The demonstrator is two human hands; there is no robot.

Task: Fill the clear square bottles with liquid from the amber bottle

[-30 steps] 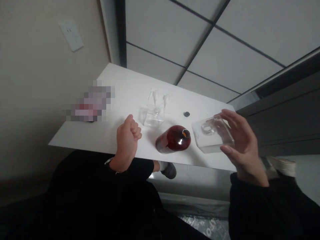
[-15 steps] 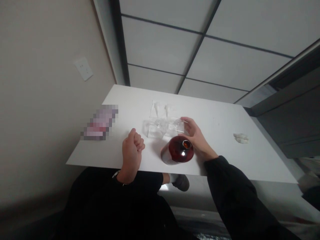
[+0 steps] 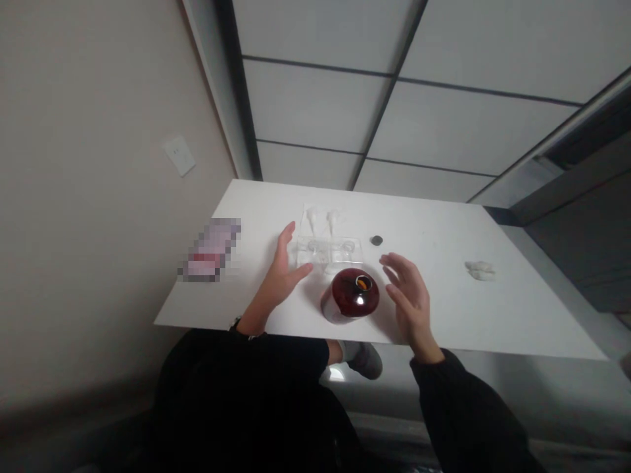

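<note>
Though its label is illegible, the dark-red rounded bottle stands upright on the white surface. Left hand, beside two clear plastic boxes, and right hand, beside the bottle, have open fingers.

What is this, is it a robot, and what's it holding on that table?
No robot here! These are a person's own two bare hands. The camera sits on the person's head, so you look forward and down, almost as they do.

On the white table stands a dark red bottle with its top open. Just behind it are two clear boxy containers, and behind those, two whitish pieces. A small dark round thing and a crumpled pale thing lie to the right. The pinkish thing on the left is blurred out.

The left hand is open beside the containers; the right hand is open beside the bottle. Neither seems to hold anything.
</note>
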